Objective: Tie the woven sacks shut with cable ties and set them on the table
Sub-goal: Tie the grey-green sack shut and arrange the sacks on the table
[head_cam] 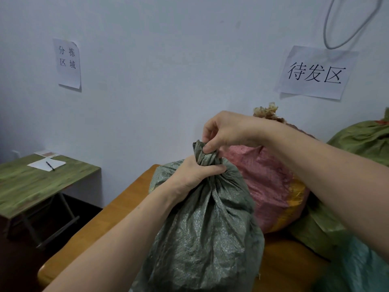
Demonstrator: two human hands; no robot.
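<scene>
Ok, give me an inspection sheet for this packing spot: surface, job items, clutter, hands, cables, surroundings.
Surface: orange wooden table, with sacks crowding its right side.
Job's things: grey-green woven sack upright at the front, mouth gathered; pink sack behind it; green sacks at the right; teal sack at the near right; no cable tie seen.
Clutter: nothing seen.
Hands: left hand grips the gathered neck; right hand pinches the bunched top above it.
Cables: grey cable loop hanging on the wall, upper right.
Surroundings: green folding table at the left with paper and a pen; two paper signs on the wall.
</scene>
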